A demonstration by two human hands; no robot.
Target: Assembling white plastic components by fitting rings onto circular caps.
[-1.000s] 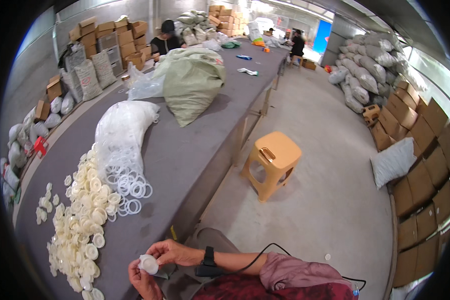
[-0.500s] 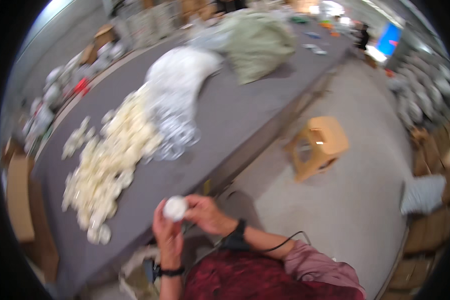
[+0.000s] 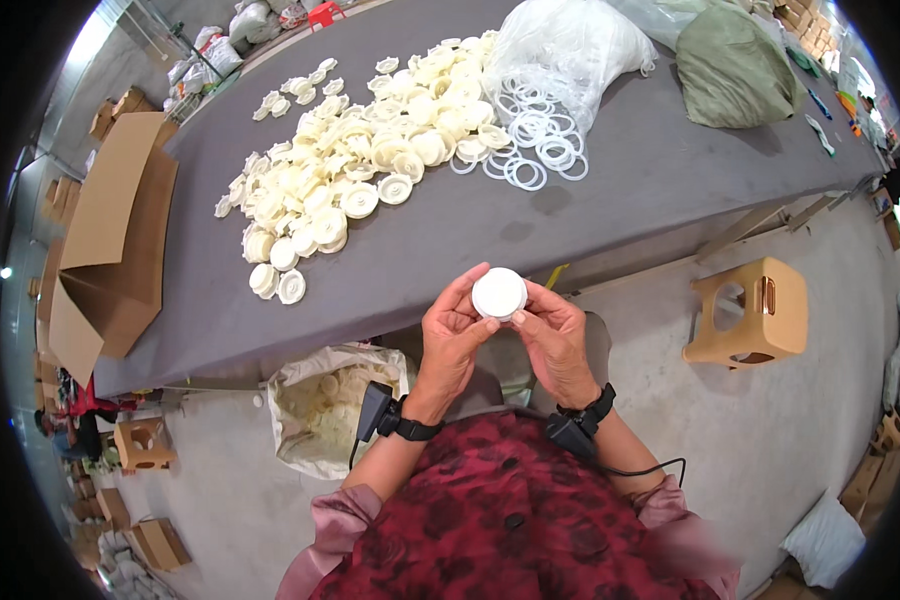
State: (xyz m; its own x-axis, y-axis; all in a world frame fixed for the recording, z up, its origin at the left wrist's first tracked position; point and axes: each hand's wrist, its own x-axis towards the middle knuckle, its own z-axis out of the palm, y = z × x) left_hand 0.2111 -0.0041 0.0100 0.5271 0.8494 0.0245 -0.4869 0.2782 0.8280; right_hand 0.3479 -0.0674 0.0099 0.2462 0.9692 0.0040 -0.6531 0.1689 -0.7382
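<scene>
- Holds a round white cap (image 3: 499, 293) at the centre of the frame, near the table's edge, with the disc face toward the camera.
- Pinches the cap's left side between thumb and fingers of the left hand (image 3: 452, 338).
- Pinches the right side likewise with the right hand (image 3: 560, 350) — both thumbs at the lower rim.
- Wears black wrist straps (image 3: 417, 430) and a dark red patterned garment (image 3: 500, 500), lower centre.
- Faces a long grey table (image 3: 620, 205) across the upper frame — bearing a heap of cream discs (image 3: 370, 145), pale rings (image 3: 542, 140) at a white bag's (image 3: 570, 50) mouth, and a green sack (image 3: 735, 75), upper right.
- Has an open cardboard box (image 3: 135, 230) at left, an open pale sack (image 3: 292, 440) of cream pieces at lower left of centre, and an orange stool (image 3: 782, 310) at right.
</scene>
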